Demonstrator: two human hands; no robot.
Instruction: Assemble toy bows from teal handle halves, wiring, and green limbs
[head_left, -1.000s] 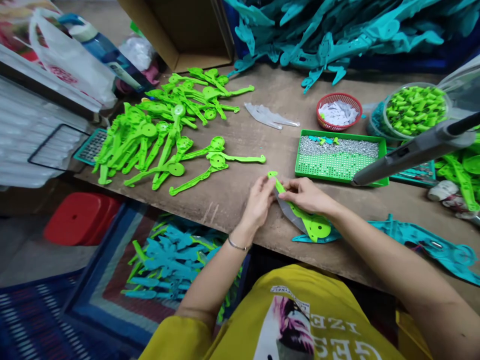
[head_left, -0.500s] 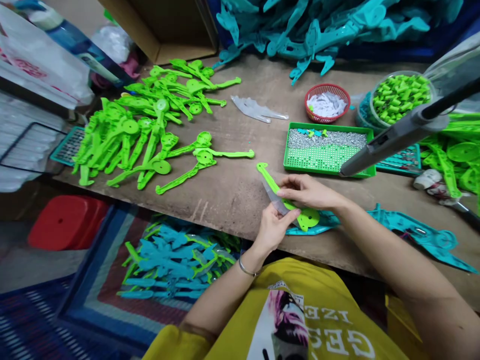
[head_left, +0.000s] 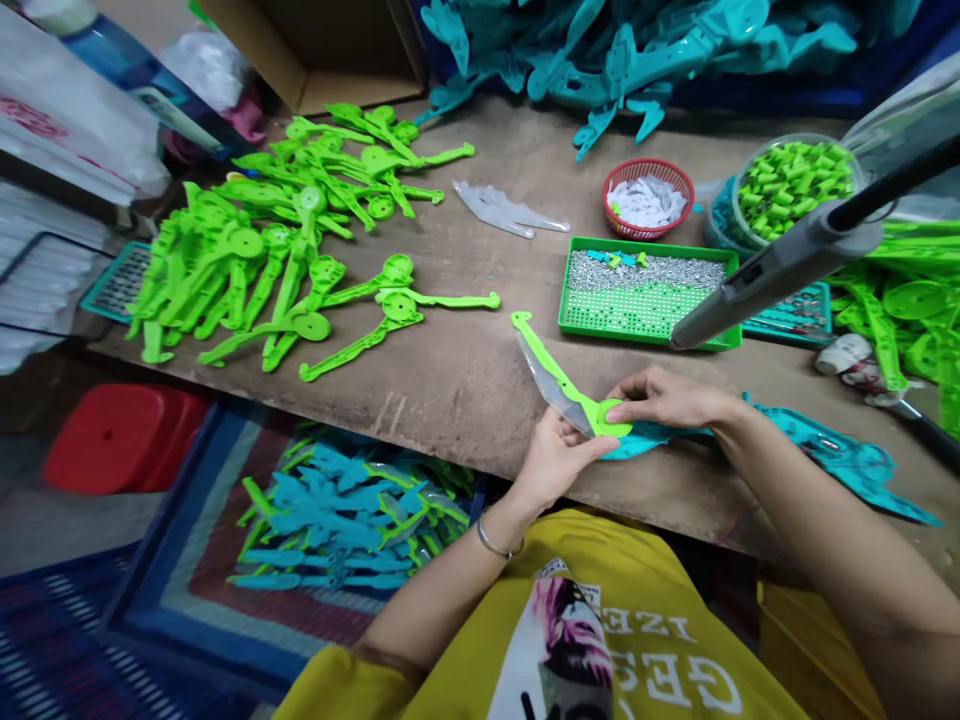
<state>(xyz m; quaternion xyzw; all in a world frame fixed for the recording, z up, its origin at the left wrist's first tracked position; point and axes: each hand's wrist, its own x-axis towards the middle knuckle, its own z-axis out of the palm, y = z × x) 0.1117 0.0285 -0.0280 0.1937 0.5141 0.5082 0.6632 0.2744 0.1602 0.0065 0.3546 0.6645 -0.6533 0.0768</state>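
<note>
Both hands hold a bright green plastic arm piece [head_left: 553, 366] near the table's front edge. A translucent grey blade-shaped piece [head_left: 541, 368] lies along its left side. My left hand [head_left: 553, 455] is closed around the lower end of the two pieces, its thumb near the round disc. My right hand [head_left: 660, 398] pinches that disc from the right, thumb on top. Beneath them, partly hidden by the hands and forearm, a turquoise plastic part [head_left: 652, 437] lies on the table. Another turquoise part [head_left: 840, 455], with its hollow inside showing, rests under my right forearm.
Green parts [head_left: 247, 250] are heaped at left. Loose grey translucent pieces [head_left: 502, 208] lie beyond the hands. A green tray of screws [head_left: 637, 330], a red basket [head_left: 606, 200] and a tub of green pieces [head_left: 795, 190] stand at right. A grey powered-screwdriver-like tool [head_left: 772, 265] slants above the tray.
My right hand has slid from the middle of the green arm piece down to its round disc, uncovering more of the grey blade piece. The camera view has shifted slightly.
</note>
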